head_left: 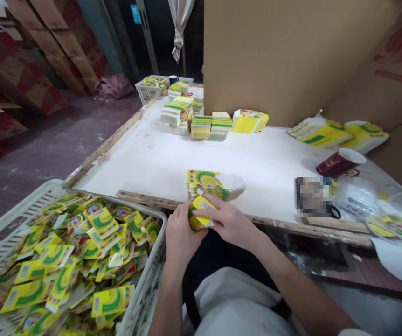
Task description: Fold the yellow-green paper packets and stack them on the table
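My left hand (179, 237) and my right hand (229, 223) meet at the table's near edge, both closed on a small bundle of yellow and green packets (201, 212). The left hand cups the bundle from the left and below. My right hand's fingers press on its top and right side. Just beyond the hands, a fanned stack of the same packets (212, 183) lies on the white table (152, 158). At my left stands a white plastic crate (148, 275) heaped with several loose packets (75, 252).
Several neat packet stacks (201, 126) line the table's far side, with more stacks (334, 133) at the right. A maroon cup (341, 162) lies on its side near a phone-like object (312, 196). A large cardboard sheet (292, 56) stands behind; cartons (29, 51) pile up at left.
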`<move>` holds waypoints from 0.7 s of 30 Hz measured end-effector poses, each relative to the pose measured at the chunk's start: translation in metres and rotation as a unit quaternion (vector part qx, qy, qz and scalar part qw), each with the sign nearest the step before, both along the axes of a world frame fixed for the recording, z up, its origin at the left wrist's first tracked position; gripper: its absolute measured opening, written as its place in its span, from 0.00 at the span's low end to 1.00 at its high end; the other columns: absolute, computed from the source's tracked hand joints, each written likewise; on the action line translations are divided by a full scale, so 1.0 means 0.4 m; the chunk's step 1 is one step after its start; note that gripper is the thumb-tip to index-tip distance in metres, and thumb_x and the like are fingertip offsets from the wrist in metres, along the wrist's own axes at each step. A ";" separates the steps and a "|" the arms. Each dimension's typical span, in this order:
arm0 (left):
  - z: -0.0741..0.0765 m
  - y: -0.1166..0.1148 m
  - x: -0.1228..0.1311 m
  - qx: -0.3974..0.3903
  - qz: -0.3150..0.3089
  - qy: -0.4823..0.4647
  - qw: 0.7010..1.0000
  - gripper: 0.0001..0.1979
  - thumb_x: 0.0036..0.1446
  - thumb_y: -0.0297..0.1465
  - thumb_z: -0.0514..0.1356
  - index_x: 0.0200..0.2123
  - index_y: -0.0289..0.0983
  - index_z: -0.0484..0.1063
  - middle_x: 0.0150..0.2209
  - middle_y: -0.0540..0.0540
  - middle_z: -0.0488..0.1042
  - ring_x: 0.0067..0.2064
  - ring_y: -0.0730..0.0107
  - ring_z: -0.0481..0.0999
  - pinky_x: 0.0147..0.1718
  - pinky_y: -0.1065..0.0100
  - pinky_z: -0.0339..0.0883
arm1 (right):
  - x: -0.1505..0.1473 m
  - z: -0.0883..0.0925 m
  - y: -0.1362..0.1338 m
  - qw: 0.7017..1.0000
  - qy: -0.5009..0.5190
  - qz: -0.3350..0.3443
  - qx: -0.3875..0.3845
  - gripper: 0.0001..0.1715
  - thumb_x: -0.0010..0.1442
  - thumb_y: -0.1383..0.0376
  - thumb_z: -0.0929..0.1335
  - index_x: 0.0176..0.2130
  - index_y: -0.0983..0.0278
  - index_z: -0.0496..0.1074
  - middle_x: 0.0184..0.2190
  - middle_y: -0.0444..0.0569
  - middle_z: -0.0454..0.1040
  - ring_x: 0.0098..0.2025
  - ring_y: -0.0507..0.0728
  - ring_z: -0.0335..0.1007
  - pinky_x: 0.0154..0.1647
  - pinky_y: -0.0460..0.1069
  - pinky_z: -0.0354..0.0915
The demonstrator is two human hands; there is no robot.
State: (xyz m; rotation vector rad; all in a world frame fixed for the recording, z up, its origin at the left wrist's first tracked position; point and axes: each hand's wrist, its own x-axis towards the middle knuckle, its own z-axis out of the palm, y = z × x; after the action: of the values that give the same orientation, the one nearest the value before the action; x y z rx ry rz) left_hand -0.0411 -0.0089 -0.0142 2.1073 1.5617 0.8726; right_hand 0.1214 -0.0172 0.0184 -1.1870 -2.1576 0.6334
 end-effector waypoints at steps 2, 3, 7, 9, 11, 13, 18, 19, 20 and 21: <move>0.005 -0.001 0.002 -0.016 -0.020 0.012 1.000 0.27 0.40 0.29 0.63 0.46 0.37 0.61 0.42 0.44 0.72 0.45 0.58 0.71 0.43 0.59 0.63 | 0.026 0.022 0.006 0.999 -0.017 0.030 -0.026 0.22 0.55 0.75 0.63 0.48 0.61 0.72 0.60 0.55 0.58 0.61 0.60 0.55 0.58 0.56 0.57; 0.008 -0.003 0.004 -0.023 -0.030 0.018 0.999 0.26 0.40 0.30 0.63 0.46 0.38 0.62 0.42 0.44 0.72 0.45 0.58 0.71 0.43 0.59 0.62 | 0.039 0.033 0.008 0.997 -0.026 0.052 -0.042 0.22 0.54 0.74 0.65 0.48 0.60 0.72 0.60 0.55 0.58 0.61 0.61 0.55 0.58 0.56 0.57; 0.018 -0.009 0.012 -0.022 -0.035 0.021 0.999 0.27 0.40 0.31 0.63 0.46 0.38 0.61 0.43 0.45 0.72 0.45 0.59 0.71 0.43 0.59 0.61 | 0.050 0.046 0.010 0.991 -0.033 0.105 -0.072 0.26 0.56 0.71 0.66 0.54 0.59 0.66 0.62 0.54 0.54 0.63 0.61 0.50 0.60 0.57 0.53; 0.019 -0.009 0.013 -0.011 -0.021 0.025 0.999 0.25 0.40 0.31 0.63 0.45 0.37 0.62 0.42 0.44 0.72 0.44 0.58 0.71 0.42 0.59 0.61 | 0.024 0.030 0.002 0.996 -0.028 0.056 -0.056 0.30 0.57 0.74 0.63 0.58 0.60 0.60 0.63 0.55 0.51 0.64 0.61 0.45 0.61 0.58 0.50; 0.019 -0.008 0.012 -0.002 -0.005 0.034 0.999 0.22 0.42 0.31 0.61 0.43 0.37 0.62 0.39 0.44 0.73 0.43 0.57 0.72 0.40 0.59 0.61 | -0.008 0.011 -0.007 0.999 -0.034 0.001 -0.030 0.33 0.57 0.76 0.61 0.60 0.63 0.55 0.64 0.57 0.48 0.65 0.62 0.40 0.62 0.60 0.48; 0.018 -0.005 0.009 0.002 0.003 0.039 0.999 0.20 0.43 0.33 0.61 0.41 0.36 0.63 0.38 0.44 0.73 0.42 0.57 0.72 0.39 0.59 0.61 | -0.028 -0.001 -0.012 0.999 -0.045 -0.005 -0.020 0.34 0.57 0.75 0.60 0.61 0.66 0.53 0.64 0.60 0.46 0.66 0.63 0.38 0.62 0.60 0.48; 0.017 -0.002 0.005 -0.006 -0.010 0.015 1.000 0.26 0.41 0.34 0.63 0.46 0.36 0.62 0.42 0.43 0.73 0.45 0.58 0.72 0.41 0.59 0.61 | -0.016 0.005 -0.006 0.997 -0.063 0.036 -0.005 0.31 0.56 0.77 0.59 0.59 0.64 0.59 0.61 0.60 0.53 0.64 0.60 0.45 0.61 0.58 0.52; 0.016 -0.002 0.005 -0.012 -0.012 0.011 1.000 0.27 0.41 0.33 0.63 0.47 0.36 0.62 0.42 0.44 0.73 0.45 0.58 0.72 0.41 0.59 0.61 | -0.012 0.008 -0.004 0.997 -0.069 0.032 0.009 0.29 0.56 0.77 0.60 0.56 0.64 0.63 0.60 0.60 0.56 0.64 0.60 0.46 0.61 0.59 0.51; 0.015 -0.003 0.006 -0.019 -0.014 0.008 1.000 0.27 0.41 0.32 0.63 0.47 0.37 0.62 0.43 0.44 0.73 0.45 0.59 0.72 0.42 0.60 0.61 | -0.008 0.012 -0.003 0.997 -0.075 0.027 0.022 0.26 0.56 0.77 0.60 0.53 0.64 0.67 0.59 0.60 0.58 0.63 0.60 0.47 0.61 0.60 0.50; 0.013 -0.003 0.007 -0.026 -0.015 0.007 1.000 0.28 0.40 0.31 0.63 0.47 0.37 0.62 0.43 0.44 0.73 0.45 0.60 0.72 0.42 0.60 0.61 | -0.004 0.016 -0.002 0.996 -0.081 0.024 0.028 0.24 0.55 0.77 0.60 0.49 0.64 0.70 0.58 0.60 0.60 0.63 0.61 0.48 0.61 0.60 0.50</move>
State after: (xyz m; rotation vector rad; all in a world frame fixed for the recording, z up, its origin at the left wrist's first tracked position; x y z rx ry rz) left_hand -0.0384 -0.0103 -0.0089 2.0992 1.5380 0.7991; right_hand 0.1196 -0.0180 0.0248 -1.1967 -2.3297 0.5076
